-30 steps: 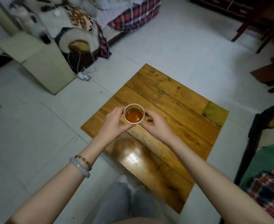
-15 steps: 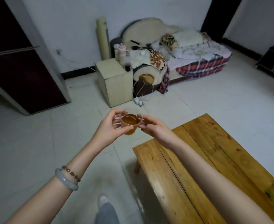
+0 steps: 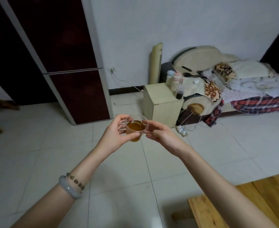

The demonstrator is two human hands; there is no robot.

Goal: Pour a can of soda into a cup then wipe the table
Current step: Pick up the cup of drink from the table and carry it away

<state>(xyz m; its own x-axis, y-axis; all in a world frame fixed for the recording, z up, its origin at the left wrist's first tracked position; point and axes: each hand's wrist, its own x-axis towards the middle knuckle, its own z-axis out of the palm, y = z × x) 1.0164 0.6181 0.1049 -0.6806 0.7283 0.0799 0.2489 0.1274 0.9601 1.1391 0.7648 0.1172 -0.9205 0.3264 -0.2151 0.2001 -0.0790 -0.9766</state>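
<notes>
A small clear plastic cup [image 3: 136,129] is held in the air between both hands, in front of the person and above the pale tiled floor [image 3: 36,145]. It is well apart from the wooden worktop [image 3: 250,203], of which only a corner is seen at the lower right. The cup is thin-walled and tapers toward its base. It is filled well past the middle with an amber-brown liquid, and a clear band is left below the rim. The left hand [image 3: 114,134] is curled round the cup's near left side, its fingers [image 3: 122,120] pinched on the wall by the rim. The right hand [image 3: 161,135] is closed on the opposite side, with its fingers [image 3: 149,127] pressed to the rim. A pale bangle [image 3: 69,190] and a bead bracelet [image 3: 76,181] are worn on the left wrist.
</notes>
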